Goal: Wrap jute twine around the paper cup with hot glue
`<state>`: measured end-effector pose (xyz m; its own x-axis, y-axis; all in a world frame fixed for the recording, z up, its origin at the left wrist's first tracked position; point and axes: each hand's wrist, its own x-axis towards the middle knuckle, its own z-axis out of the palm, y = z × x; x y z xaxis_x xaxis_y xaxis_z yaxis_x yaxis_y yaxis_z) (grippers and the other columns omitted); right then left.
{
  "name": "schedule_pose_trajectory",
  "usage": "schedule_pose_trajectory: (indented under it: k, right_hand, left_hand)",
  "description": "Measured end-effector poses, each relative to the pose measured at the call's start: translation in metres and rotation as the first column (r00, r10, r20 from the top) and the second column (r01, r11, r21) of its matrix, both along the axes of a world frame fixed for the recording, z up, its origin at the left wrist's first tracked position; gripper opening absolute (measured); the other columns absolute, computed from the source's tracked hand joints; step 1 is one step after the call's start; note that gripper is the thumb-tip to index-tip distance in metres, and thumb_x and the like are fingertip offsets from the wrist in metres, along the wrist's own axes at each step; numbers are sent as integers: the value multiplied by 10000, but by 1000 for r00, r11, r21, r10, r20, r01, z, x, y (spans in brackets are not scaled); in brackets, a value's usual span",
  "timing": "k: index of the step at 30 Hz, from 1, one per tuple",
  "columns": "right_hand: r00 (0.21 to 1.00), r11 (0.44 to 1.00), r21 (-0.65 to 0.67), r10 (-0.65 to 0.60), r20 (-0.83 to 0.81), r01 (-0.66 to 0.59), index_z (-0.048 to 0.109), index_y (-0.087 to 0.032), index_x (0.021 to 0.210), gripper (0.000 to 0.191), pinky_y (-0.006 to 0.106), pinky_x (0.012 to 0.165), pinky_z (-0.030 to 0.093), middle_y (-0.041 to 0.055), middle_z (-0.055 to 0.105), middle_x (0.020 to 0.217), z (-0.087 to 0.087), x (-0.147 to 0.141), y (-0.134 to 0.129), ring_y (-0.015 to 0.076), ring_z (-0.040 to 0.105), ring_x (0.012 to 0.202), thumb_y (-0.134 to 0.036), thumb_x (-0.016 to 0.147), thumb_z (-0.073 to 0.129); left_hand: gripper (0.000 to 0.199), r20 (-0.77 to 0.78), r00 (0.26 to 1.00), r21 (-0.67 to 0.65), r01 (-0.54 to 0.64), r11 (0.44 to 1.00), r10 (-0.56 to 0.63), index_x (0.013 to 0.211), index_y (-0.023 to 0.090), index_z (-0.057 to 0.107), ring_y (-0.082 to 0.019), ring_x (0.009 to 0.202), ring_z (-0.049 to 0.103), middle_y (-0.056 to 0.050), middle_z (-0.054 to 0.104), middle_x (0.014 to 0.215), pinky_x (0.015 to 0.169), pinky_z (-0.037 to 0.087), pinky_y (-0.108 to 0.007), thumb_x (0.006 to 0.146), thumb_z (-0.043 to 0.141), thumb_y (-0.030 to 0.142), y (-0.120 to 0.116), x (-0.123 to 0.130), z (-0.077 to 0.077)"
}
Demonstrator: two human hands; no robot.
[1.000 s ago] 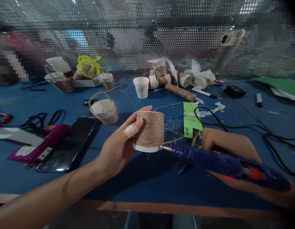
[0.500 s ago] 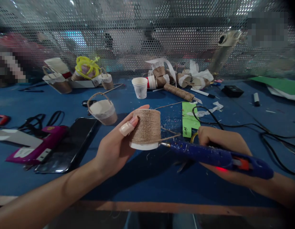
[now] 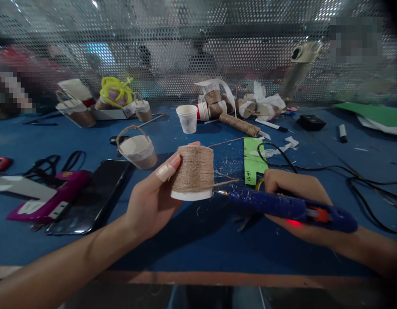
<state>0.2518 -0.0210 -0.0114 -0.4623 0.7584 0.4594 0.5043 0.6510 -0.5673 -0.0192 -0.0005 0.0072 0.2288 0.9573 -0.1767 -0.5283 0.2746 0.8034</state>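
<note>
My left hand is closed around a paper cup wound with brown twine, the thumb with a bandage-like wrap pressing its side. A white band of bare cup shows along the lower edge. My right hand grips a blue glue gun, its metal nozzle close to the cup's lower right edge; whether it touches I cannot tell. A loose strand of twine runs from the cup toward my right hand. Another strand reaches back toward the twine roll. Part of a yellow ring shows beside my right hand.
A finished-looking twine basket stands left of the cup, with a phone and a purple power strip nearby. Behind are a white paper cup and green paper. A black cable crosses the right side.
The wrapped cup has tilted slightly and shifted a little left in my left hand. My right hand and the glue gun have also moved slightly left.
</note>
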Motion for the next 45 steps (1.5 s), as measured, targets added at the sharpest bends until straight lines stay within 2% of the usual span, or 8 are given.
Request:
schedule_pose_trajectory:
  k: [11, 21, 25, 29, 32, 35, 38, 45]
  right_hand:
    - [999, 999, 36, 36, -21, -35, 464, -231, 735, 236, 238, 513, 358, -55, 536, 651, 4, 0, -3, 87, 470, 537, -131, 801, 667]
    - [998, 998, -53, 12, -65, -16, 460, -239, 727, 270, 249, 491, 344, -61, 539, 650, -1, 4, 1, 94, 472, 530, -117, 826, 680]
    - [976, 994, -77, 66, -205, -83, 503, -255, 755, 248, 284, 528, 398, -47, 541, 686, 2, 5, -3, 131, 515, 573, -158, 853, 709]
    - [955, 993, -115, -72, -287, 40, 594, -281, 854, 178, 365, 775, 559, 9, 703, 1004, 3, -4, -2, 211, 688, 880, -221, 908, 753]
    - [965, 977, -212, -92, -247, 39, 652, -283, 921, 220, 405, 925, 597, 25, 722, 1241, 0, -12, 1, 262, 712, 1090, -317, 847, 857]
    - [956, 941, -338, -95, -277, -4, 712, -298, 1031, 266, 389, 868, 641, 25, 767, 1160, -5, -15, 3, 252, 750, 1034, -370, 835, 876]
    - [922, 895, -443, -126, -366, -54, 727, -288, 978, 213, 314, 712, 648, -3, 778, 950, -5, -16, 3, 189, 763, 810, -341, 838, 878]
    - [905, 894, -449, -187, -383, -5, 719, -283, 871, 162, 288, 669, 615, -28, 747, 806, 3, -13, -1, 155, 724, 709, -377, 867, 852]
  left_hand:
    - [393, -13, 999, 19, 32, 999, -32, 1271, 167, 740, -250, 1106, 706, -110, 781, 1267, 913, 573, -336, 925, 690, 346, -2, 1, -2]
    - [367, -65, 997, -8, -34, 999, 34, 1236, 173, 757, -274, 1149, 694, -98, 787, 1243, 933, 558, -351, 944, 653, 368, -2, 1, 4]
    - [413, -71, 997, 10, -9, 1000, 9, 1251, 199, 760, -242, 1055, 713, -73, 802, 1202, 895, 558, -316, 881, 747, 382, -2, 2, 1]
    - [416, -138, 990, 24, 8, 1000, -4, 1259, 208, 743, -254, 1079, 715, -62, 799, 1209, 929, 546, -329, 875, 784, 364, -1, 5, -4]
    - [399, -154, 987, 52, 53, 997, -44, 1250, 228, 745, -285, 1173, 694, -58, 794, 1230, 977, 532, -350, 878, 793, 363, 0, 6, -8]
    - [389, -179, 982, 68, 80, 994, -67, 1243, 253, 753, -299, 1241, 667, -47, 782, 1264, 990, 525, -349, 875, 804, 369, 0, 6, -10]
    - [402, -229, 972, 73, 69, 995, -51, 1255, 257, 751, -315, 1275, 645, -57, 770, 1283, 992, 521, -356, 874, 808, 371, -1, 6, -10]
    - [441, -241, 970, 74, 35, 997, -16, 1286, 251, 724, -316, 1313, 616, -73, 738, 1336, 1056, 497, -380, 869, 819, 357, 0, 6, -13]
